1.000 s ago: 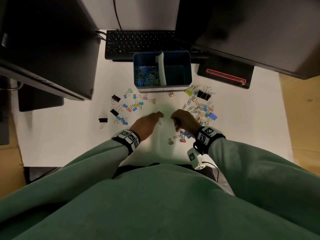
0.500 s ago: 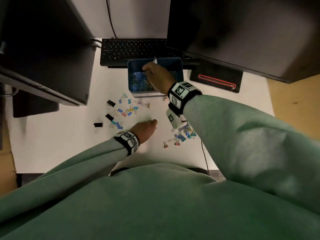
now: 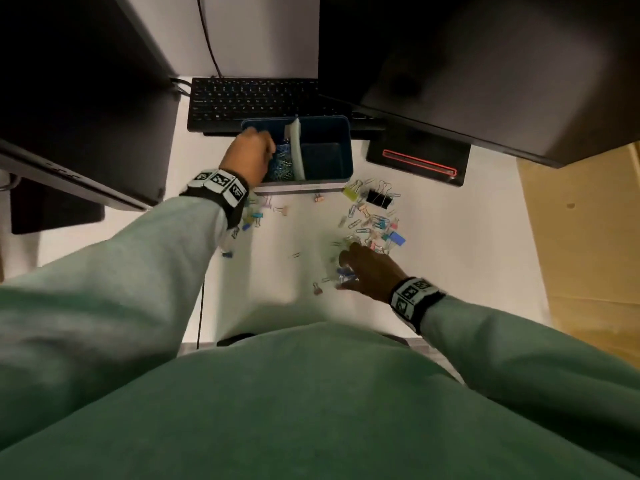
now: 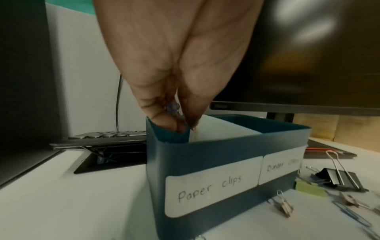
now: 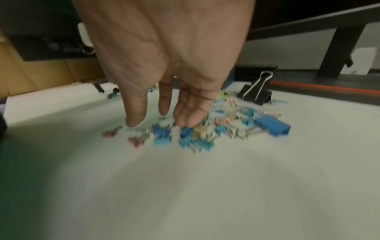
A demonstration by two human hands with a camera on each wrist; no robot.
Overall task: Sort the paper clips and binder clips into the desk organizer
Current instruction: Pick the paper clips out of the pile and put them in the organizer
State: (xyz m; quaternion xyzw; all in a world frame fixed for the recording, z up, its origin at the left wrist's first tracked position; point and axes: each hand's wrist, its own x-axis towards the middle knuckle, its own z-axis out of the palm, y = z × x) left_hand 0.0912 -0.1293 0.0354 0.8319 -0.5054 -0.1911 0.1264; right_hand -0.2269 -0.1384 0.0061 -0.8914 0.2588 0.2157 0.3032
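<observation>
Only the left wrist view shows the handwritten labels (image 4: 211, 185) reading "Paper clips" and "Binder clips" on the blue desk organizer (image 3: 325, 147), and the left hand (image 3: 249, 155) pinching a blue paper clip (image 4: 173, 108) over the left compartment, fingertips inside the rim. Right hand (image 3: 369, 271) hangs palm-down, fingers loosely spread and holding nothing, over blurred small plastic binder clips (image 5: 185, 138) on the white desk (image 3: 450, 237). Wire-handled black binder clip (image 3: 379, 199) lies near the organizer.

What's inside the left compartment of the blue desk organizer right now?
A heap of blue paper clips lies in the blue desk organizer. The left hand reaching in hides the compartment's left part and floor.
</observation>
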